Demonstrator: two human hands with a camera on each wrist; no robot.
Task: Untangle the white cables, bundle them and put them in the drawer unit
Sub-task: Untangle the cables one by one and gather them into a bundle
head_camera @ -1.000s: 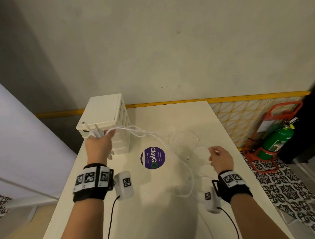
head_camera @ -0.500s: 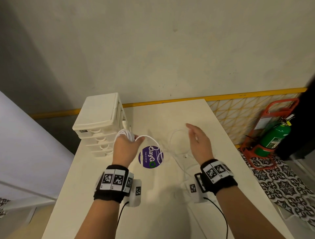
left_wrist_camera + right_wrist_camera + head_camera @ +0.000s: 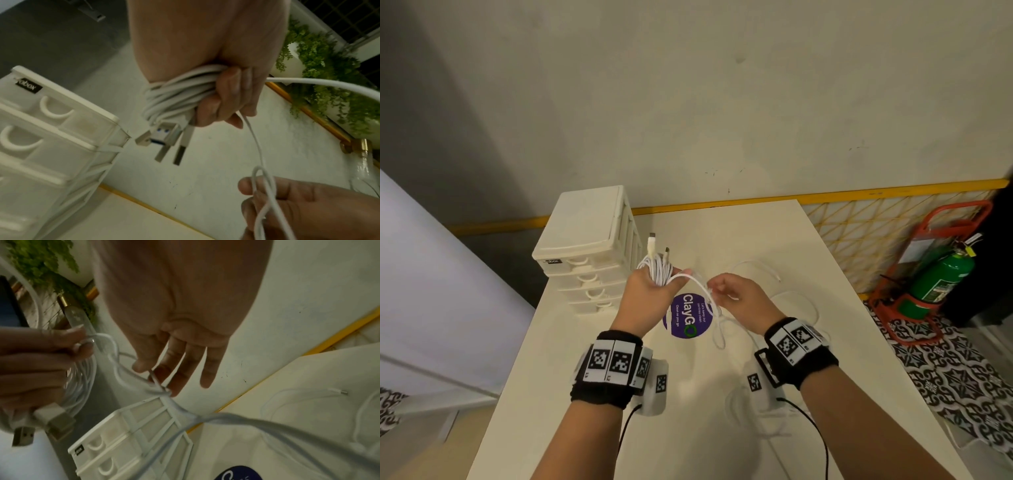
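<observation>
My left hand (image 3: 654, 291) is raised above the table and grips a coiled bundle of white cables (image 3: 659, 270) in its fist. Several USB plugs (image 3: 164, 138) stick out of the coil (image 3: 174, 97). A loose strand (image 3: 717, 318) runs from the coil to my right hand (image 3: 736, 294), which pinches it between thumb and fingers (image 3: 174, 337) and lets it hang in a loop. The white drawer unit (image 3: 585, 240) stands at the table's back left, just left of my left hand, all drawers closed. More white cable (image 3: 756, 265) lies on the table behind my right hand.
A round purple sticker (image 3: 688, 315) is on the white table (image 3: 825, 342) under my hands. The wall runs close behind the table. A green fire extinguisher (image 3: 941, 277) in a red stand is on the floor at the right.
My left hand moved right, away from the drawer unit, and rose with the coil. My right hand came in towards it and took hold of the loose strand.
</observation>
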